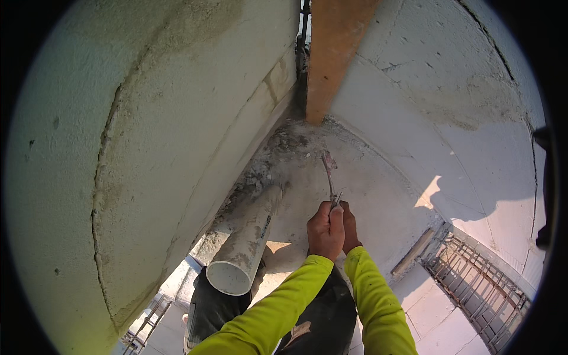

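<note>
Thin wire (328,171) sat a bit right of center in the head view, poking up-frame from the closed left hand (325,234). The right hand (351,228) was pressed behind it, fingers hidden, so I couldn't tell what it gripped. My worry: a hard sideways pull could've bent the wire, and a dusty grip could've let it slip. Grey pipe (245,248) at lower left was close to the left leg (216,313), so a knee bump might've shifted it.
</note>
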